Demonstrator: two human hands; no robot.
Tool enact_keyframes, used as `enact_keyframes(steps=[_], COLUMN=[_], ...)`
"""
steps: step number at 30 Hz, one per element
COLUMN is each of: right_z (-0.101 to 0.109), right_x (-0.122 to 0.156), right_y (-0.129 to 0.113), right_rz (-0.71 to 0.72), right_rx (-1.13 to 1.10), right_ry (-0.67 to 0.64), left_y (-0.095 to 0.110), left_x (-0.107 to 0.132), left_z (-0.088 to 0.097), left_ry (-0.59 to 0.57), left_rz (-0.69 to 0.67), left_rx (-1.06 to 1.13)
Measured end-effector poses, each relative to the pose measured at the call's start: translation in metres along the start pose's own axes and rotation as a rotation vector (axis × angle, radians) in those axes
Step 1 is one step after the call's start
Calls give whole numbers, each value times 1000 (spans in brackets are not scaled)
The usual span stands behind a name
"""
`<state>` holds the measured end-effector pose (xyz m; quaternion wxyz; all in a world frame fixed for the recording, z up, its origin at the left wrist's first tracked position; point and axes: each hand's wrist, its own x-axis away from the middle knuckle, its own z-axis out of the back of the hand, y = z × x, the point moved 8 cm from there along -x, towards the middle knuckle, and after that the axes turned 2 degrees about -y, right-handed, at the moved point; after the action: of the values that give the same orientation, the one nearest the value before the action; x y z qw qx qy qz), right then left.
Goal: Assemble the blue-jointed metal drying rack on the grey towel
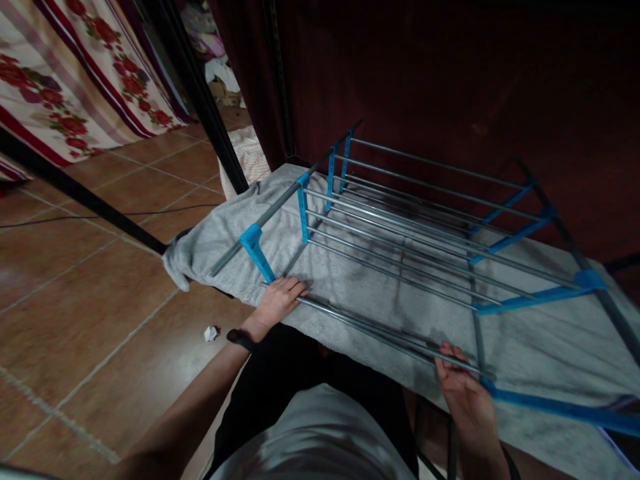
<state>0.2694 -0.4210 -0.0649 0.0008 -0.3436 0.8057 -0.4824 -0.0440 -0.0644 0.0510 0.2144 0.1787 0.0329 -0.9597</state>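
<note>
At the far left we see a floral curtain (103, 87) above the tiled floor (120, 293), where a crumpled bit of paper (211, 333) lies well apart from the work. Next comes the grey blanket (215, 230), spread over the surface that bears the rack (400, 225); we take it that so broad, soft a bed lets the frame lie within reach of both hands. At the rack's near left corner, beside a blue bracket (257, 252), our left hand (283, 299), back upward, has its fingers closed over the left ends of the near metal rods (360, 323), probably to keep them lined up with that bracket. The other rods run across the middle, carried between blue brackets at either side, which seem to space them evenly. Farther right, near the rods' other end, our right hand (467, 393) comes from beneath, palm turned up, its fingers bent at the metal; we cannot tell whether they grip or merely cradle it. Holding both ends would stop the long rods from swinging, we judge. Just beyond that hand, a blue crosspiece (565, 405) stretches to the right edge, apparently tying into the same corner.
</note>
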Motion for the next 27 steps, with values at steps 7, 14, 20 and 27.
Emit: enact_keyframes(steps=[7, 14, 20, 27], right_z=[-10, 6, 16, 24], right_x=[-13, -28, -38, -50], right_y=[-16, -16, -20, -20], right_rz=[-102, -125, -146, -138], right_rx=[-92, -65, -108, -184], right_ry=[201, 300, 335, 367], left_y=[6, 33, 41, 37], left_x=[-2, -7, -16, -21], left_z=[-8, -18, -21, -22], left_ry=[-5, -58, -84, -149], left_rz=[-24, -91, -164, -182], left_rx=[-53, -20, 33, 76])
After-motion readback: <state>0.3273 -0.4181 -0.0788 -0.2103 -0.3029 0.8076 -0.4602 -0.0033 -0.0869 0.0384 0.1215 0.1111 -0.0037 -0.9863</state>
